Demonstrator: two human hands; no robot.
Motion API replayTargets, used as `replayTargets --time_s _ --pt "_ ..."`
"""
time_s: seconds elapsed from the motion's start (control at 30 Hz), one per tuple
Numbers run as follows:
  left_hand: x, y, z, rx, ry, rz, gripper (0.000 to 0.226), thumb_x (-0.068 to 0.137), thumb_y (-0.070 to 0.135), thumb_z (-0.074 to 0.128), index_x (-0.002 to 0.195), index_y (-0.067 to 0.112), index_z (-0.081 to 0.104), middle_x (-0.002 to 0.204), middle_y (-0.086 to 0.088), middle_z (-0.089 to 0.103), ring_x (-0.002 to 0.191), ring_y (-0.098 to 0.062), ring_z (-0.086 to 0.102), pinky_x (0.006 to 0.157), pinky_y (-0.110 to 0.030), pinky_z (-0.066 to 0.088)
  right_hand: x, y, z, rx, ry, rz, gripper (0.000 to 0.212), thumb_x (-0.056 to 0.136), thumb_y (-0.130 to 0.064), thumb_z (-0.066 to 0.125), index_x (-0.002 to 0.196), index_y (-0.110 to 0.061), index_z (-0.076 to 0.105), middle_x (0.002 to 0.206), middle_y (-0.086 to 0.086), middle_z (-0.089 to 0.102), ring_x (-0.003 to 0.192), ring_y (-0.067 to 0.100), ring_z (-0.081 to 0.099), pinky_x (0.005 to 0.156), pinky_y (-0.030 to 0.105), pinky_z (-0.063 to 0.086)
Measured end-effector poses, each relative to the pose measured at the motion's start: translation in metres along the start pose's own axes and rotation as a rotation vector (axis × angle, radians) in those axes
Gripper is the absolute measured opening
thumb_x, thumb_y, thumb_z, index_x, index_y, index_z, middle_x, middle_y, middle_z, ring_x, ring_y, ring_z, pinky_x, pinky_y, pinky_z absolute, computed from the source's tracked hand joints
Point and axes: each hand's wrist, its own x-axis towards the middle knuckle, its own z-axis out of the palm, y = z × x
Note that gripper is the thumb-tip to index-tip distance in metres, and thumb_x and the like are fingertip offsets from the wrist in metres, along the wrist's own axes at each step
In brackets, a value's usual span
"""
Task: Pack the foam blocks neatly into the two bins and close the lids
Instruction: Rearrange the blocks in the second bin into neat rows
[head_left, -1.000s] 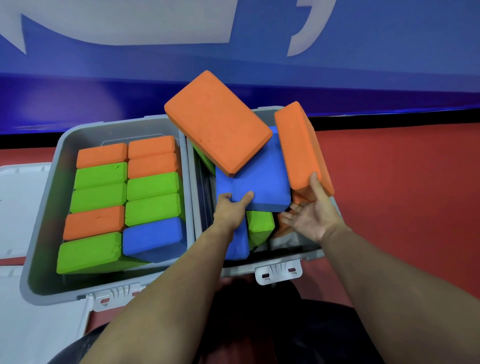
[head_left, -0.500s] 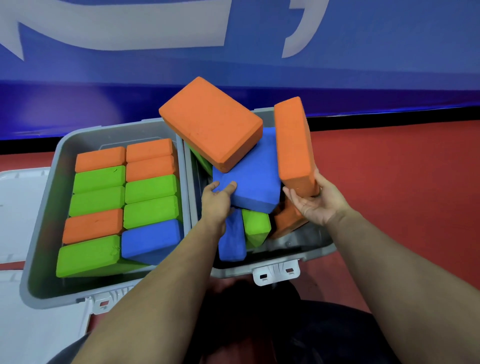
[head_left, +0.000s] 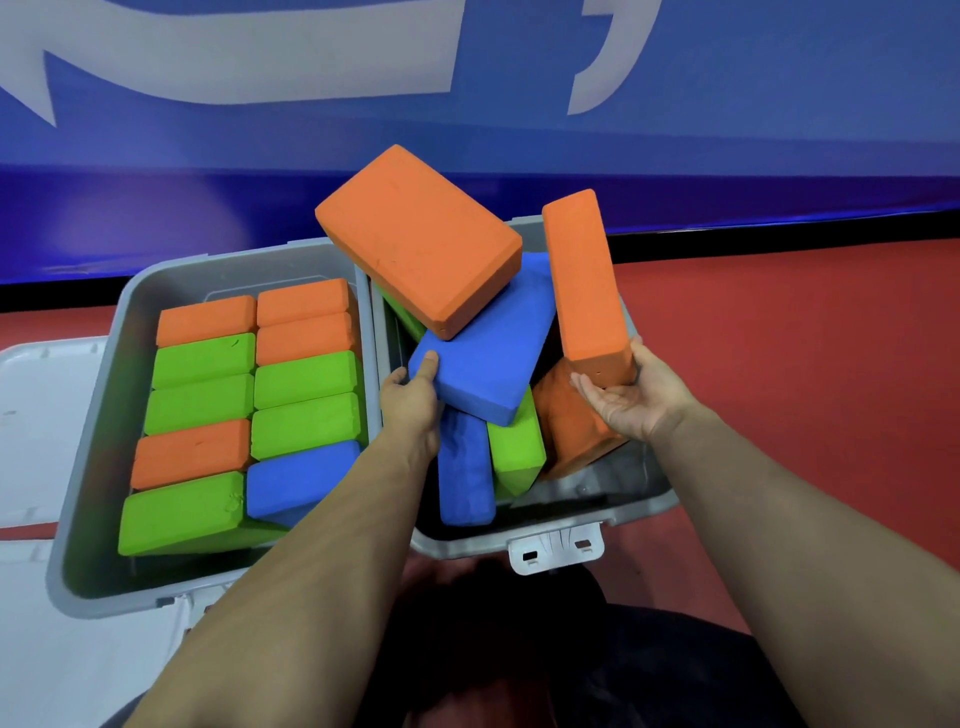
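I see a red floor (head_left: 779, 338) and a big blue wall (head_left: 727, 130) with white shapes behind it. Two gray bins sit side by side. The left bin (head_left: 93, 415) has blocks packed in neat rows, and its white lid (head_left: 36, 415) lies open beside it. The right bin (head_left: 639, 499) is a messy pile. My left hand (head_left: 410, 400) grips the corner of a tilted blue block (head_left: 488, 353), thumb on top. A flat orange block (head_left: 421, 239) rests on that blue one. My right hand (head_left: 628, 395) cups the bottom of a tall orange block (head_left: 587, 286), fingers curled round it. Since a second ago, the tall block has been stood up straighter, and the blue block has lifted a little.
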Motion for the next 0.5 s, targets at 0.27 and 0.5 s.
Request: replayTargets --time_s 0.27,0.5 --pt "-0.004 0.007 0.001 -0.183 0.025 -0.016 0.033 0.084 0.011 0.082 0.110 -0.002 0.066 0.108 -0.015 0.074 0.094 -0.029 0.071 0.063 -0.030 0.057 -0.009 0.011 -0.020 -0.095 -0.029 -0.001 0.083 0.099 -0.062 0.038 0.153 0.000 0.025 0.139 0.027 0.053 0.125 0.036 0.058 0.108 0.047 0.043" --pt "-0.014 0.000 -0.011 0.127 -0.292 -0.285 0.075 0.083 0.042 0.082 0.142 0.041 0.037 0.134 0.008 0.057 0.113 -0.027 0.060 0.079 -0.075 0.052 -0.005 0.043 -0.035 -0.581 -0.048 -0.040 0.046 0.096 -0.011 0.044 0.142 -0.018 0.045 0.138 0.010 0.056 0.124 0.028 0.057 0.111 0.044 0.040"
